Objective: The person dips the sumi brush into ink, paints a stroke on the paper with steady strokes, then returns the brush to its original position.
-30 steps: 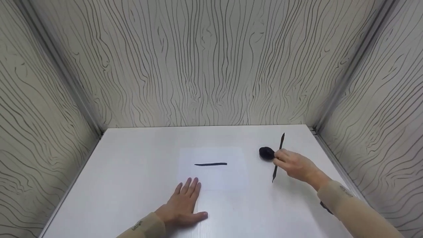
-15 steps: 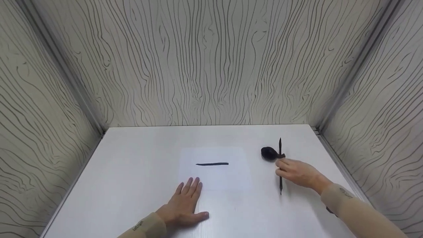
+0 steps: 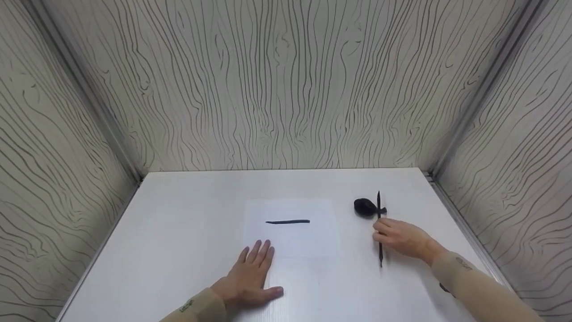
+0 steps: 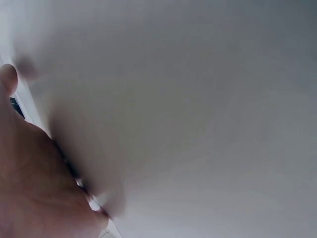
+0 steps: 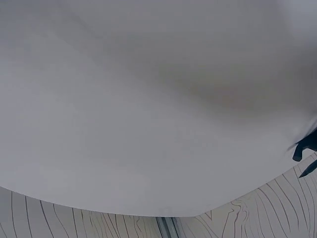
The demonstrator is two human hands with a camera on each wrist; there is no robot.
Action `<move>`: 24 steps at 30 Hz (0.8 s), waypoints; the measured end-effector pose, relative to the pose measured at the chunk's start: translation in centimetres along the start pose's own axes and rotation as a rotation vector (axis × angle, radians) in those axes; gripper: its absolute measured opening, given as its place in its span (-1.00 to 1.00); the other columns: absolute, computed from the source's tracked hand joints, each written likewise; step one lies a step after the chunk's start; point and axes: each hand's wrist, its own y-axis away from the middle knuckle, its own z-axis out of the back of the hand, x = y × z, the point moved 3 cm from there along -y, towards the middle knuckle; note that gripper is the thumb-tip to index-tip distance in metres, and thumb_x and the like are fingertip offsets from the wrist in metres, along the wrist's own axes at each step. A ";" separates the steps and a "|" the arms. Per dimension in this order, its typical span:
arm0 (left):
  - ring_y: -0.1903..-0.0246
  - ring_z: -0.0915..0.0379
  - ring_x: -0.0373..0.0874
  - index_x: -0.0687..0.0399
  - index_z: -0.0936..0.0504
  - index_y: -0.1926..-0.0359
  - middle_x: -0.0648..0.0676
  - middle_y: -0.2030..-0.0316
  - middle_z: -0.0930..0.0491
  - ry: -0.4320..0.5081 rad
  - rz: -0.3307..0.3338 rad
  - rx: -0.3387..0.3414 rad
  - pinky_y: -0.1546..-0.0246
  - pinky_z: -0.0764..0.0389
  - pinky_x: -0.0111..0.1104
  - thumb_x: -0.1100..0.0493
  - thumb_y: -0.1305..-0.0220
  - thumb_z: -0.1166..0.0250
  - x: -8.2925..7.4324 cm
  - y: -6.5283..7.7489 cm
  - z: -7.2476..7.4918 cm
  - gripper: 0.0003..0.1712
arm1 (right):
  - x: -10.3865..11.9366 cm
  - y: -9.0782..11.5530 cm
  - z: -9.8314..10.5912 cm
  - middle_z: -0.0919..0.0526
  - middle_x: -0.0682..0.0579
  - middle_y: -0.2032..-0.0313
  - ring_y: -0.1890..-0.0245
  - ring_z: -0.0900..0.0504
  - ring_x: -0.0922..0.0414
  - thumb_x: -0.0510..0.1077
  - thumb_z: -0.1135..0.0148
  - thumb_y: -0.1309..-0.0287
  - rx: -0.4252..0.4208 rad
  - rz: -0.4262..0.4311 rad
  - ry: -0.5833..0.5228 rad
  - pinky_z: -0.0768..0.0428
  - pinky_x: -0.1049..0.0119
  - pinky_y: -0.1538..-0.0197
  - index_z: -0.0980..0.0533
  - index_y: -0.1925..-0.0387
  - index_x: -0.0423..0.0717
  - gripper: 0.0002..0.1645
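My right hand (image 3: 402, 237) pinches a slim dark brush (image 3: 379, 203) around its middle, at the right side of the white table. The brush points away from me, its pointed tip at the far end, and crosses over the short stem of a rounded black dish-like thing (image 3: 364, 208). In the right wrist view the dark pointed tip (image 5: 308, 169) shows at the right edge. My left hand (image 3: 250, 277) lies flat with fingers spread, fingertips on the near left edge of a white paper sheet (image 3: 290, 241). A black horizontal stroke (image 3: 288, 222) marks the sheet.
White panels with dark wood-grain lines (image 3: 286, 89) enclose the table (image 3: 187, 201) at the back and both sides. Grey metal posts (image 3: 482, 85) stand in the corners.
My right hand has drawn the brush back towards me and turned it from a slant to nearly straight, uncovering the black thing's stem. My left hand stays where it was.
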 end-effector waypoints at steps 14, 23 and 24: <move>-0.87 0.26 0.24 0.14 0.08 -0.85 0.18 -0.87 0.19 0.008 -0.005 -0.005 -0.83 0.08 0.26 -0.73 -0.46 0.06 0.1 0.1 0.0 0.36 | 0.3 0.1 -0.5 -0.64 0.02 0.16 0.19 -0.63 0.11 -0.39 0.34 -0.63 -0.010 -0.016 -0.001 -0.76 0.31 0.09 -0.49 0.26 -0.06 -0.54; -0.87 0.26 0.22 0.12 0.09 -0.85 0.17 -0.88 0.20 0.002 -0.004 -0.002 -0.84 0.08 0.26 -0.74 -0.47 0.08 0.0 0.3 0.2 0.36 | 0.4 0.2 -0.8 -0.59 0.03 0.19 0.22 -0.60 0.14 -0.41 0.58 -0.74 0.036 0.001 0.051 -0.75 0.35 0.11 -0.47 0.23 -0.07 -0.37; -0.87 0.26 0.22 0.12 0.09 -0.85 0.17 -0.88 0.20 0.005 -0.005 -0.002 -0.84 0.08 0.26 -0.74 -0.47 0.08 0.0 0.3 0.2 0.36 | 0.4 0.3 -0.8 -0.59 0.03 0.20 0.22 -0.61 0.14 -0.40 0.60 -0.75 0.040 0.001 0.056 -0.76 0.35 0.11 -0.47 0.24 -0.07 -0.35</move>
